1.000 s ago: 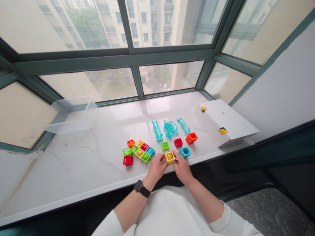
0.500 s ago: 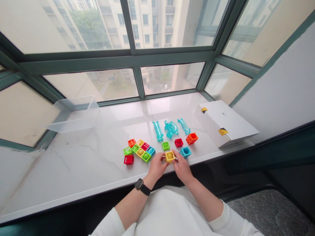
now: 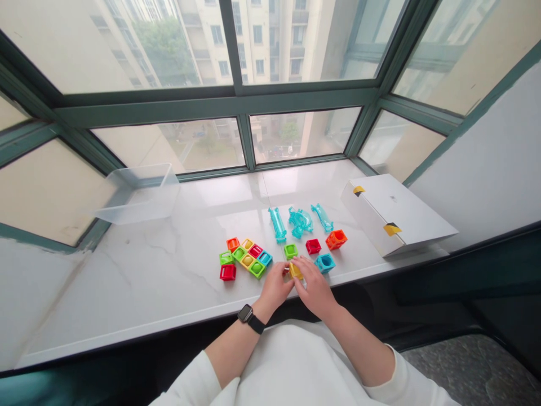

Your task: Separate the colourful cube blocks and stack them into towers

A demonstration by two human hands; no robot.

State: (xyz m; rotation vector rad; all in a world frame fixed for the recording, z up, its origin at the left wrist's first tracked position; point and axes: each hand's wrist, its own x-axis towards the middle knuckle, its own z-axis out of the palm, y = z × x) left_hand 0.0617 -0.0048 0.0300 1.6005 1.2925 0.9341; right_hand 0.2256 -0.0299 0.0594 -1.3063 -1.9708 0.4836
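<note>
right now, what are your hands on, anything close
Left hand, right hand both on yellow toy block, partly covered; blue toy block, green toy block close ahead

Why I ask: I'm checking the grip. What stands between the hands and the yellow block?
Nothing visible does. The left hand and right hand touch the yellow block directly from either side, and their fingers partly cover it.

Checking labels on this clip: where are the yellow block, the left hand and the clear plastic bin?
Yellow block (image 3: 295,272), head view, its side between the hands.
Left hand (image 3: 274,286), head view, back of the hand.
Clear plastic bin (image 3: 139,210), head view, front wall.
</note>
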